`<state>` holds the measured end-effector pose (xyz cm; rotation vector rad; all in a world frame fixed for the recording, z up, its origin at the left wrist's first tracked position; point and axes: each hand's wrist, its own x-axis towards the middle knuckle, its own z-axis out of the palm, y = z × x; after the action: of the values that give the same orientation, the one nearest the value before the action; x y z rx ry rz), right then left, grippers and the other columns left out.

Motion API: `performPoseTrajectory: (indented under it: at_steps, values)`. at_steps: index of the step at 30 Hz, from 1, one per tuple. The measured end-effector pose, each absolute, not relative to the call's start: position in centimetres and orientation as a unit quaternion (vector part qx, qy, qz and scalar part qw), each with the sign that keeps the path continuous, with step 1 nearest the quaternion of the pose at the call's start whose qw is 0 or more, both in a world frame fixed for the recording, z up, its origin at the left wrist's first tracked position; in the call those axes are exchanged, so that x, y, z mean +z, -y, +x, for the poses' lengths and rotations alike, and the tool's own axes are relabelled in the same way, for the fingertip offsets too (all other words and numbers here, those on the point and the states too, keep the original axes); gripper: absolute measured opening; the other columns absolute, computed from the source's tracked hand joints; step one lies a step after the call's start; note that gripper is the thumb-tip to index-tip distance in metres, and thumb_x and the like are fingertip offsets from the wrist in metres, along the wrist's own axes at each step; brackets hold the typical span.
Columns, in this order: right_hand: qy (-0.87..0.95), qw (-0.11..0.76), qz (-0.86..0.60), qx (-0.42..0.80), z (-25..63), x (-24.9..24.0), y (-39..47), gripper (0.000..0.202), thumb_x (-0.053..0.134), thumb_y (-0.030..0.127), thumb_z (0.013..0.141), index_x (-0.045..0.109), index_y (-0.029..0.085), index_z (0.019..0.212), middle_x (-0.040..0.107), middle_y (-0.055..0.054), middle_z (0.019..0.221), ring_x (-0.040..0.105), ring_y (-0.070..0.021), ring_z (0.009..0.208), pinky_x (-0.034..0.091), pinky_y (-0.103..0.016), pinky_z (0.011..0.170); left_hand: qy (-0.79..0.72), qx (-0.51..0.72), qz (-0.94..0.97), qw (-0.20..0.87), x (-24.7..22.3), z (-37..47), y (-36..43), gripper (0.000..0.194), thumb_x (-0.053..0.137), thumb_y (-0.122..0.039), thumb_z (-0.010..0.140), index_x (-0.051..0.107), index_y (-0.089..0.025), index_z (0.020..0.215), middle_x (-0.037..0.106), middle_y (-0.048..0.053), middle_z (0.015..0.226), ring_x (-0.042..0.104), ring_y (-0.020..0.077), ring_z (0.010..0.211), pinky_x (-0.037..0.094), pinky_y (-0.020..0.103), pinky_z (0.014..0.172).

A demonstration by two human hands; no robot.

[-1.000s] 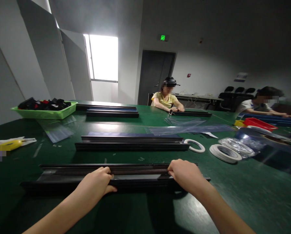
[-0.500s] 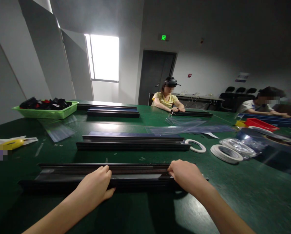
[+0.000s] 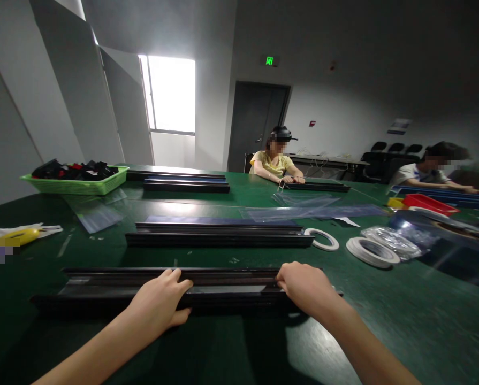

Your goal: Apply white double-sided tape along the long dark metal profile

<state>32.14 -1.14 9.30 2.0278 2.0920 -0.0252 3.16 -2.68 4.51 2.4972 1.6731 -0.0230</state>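
A long black channel-shaped profile (image 3: 227, 302) lies crosswise on the green table in front of me, with a greyish strip (image 3: 231, 289) along its inside. My left hand (image 3: 162, 299) grips it left of the middle, fingers over the channel and thumb against the near wall. Its index finger is stretched to the right. Toward the right end, my right hand (image 3: 305, 286) is closed over the profile, fingertips bent down into the channel. Whether those fingertips also pinch something small is hidden. A second black profile (image 3: 219, 240) lies parallel just beyond.
White tape rolls (image 3: 373, 252) and a crumpled clear bag (image 3: 392, 241) lie at right. Clear plastic strips (image 3: 311, 213) spread behind. A green basket (image 3: 74, 186) of black parts stands at far left, a yellow-handled tool (image 3: 20, 236) nearer. Two people work across the table.
My left index finger has stretched out to the right along the channel. The right hand and the profile stay in place.
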Motion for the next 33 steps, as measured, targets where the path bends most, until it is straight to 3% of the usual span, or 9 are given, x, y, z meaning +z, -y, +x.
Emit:
performPoseTrajectory:
  at_steps: [11, 17, 33]
  values:
    - [-0.715, 0.109, 0.69, -0.011, 32.0, 9.5, 1.3, 0.022, 0.051, 0.021, 0.079, 0.074, 0.02, 0.079, 0.075, -0.012, 0.087, 0.069, -0.0282, 0.085, 0.044, -0.03, 0.064, -0.512, 0.027, 0.857, 0.056, 4.0, 3.8, 2.6, 0.035, 0.059, -0.028, 0.075, 0.068, -0.016, 0.106, 0.064, 0.012, 0.107, 0.058, 0.028, 0.106, 0.047, 0.039, 0.095]
    - [-0.716, 0.118, 0.688, -0.01, 31.8, 9.8, 1.3, 0.022, 0.051, 0.018, 0.077, 0.073, 0.019, 0.076, 0.074, -0.012, 0.087, 0.069, -0.0283, 0.084, 0.044, -0.031, 0.064, -0.497, 0.043, 0.863, 0.078, 3.8, 3.6, 2.4, 0.037, 0.056, -0.044, 0.086, 0.068, -0.019, 0.11, 0.064, 0.01, 0.11, 0.058, 0.0259, 0.108, 0.046, 0.038, 0.099]
    - [-0.709, 0.124, 0.694, 0.001, 32.3, 9.5, 1.3, 0.018, 0.056, 0.02, 0.078, 0.074, 0.02, 0.077, 0.074, -0.012, 0.09, 0.069, -0.0306, 0.088, 0.046, -0.033, 0.068, -0.547, 0.036, 0.826, 0.128, 4.4, 3.7, 2.7, 0.031, 0.057, -0.042, 0.086, 0.07, -0.023, 0.108, 0.065, 0.008, 0.11, 0.058, 0.0251, 0.11, 0.045, 0.034, 0.099]
